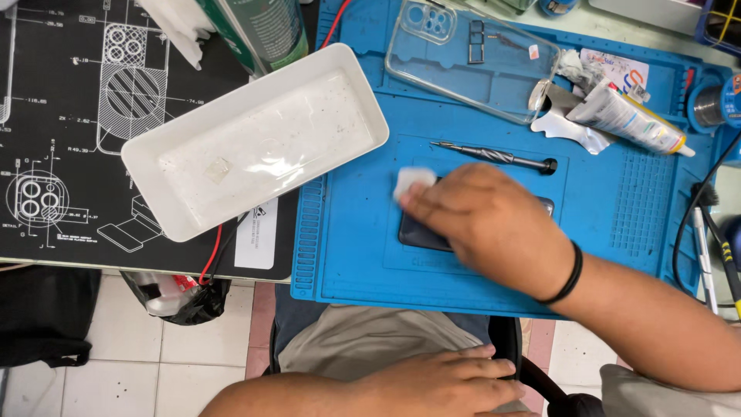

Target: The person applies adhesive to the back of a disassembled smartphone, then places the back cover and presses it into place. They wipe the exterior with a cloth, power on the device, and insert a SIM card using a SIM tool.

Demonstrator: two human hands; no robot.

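My right hand [486, 224] lies over a dark phone [423, 233] in the middle of the blue work mat [355, 255]. Its fingertips pinch a small white pad [411, 182] against the phone's upper left corner. Most of the phone is hidden under the hand. A thin black band circles that wrist. My left hand [436, 380] rests flat on my lap below the table edge, fingers spread a little and holding nothing.
A white rectangular tray [154, 166] sits left of the mat on a black printed desk pad. A slim screwdriver [494, 156], a clear phone case [471, 58], a glue tube [633, 120] and a solder spool [714, 104] lie on the mat's far side. Cables run down the right edge.
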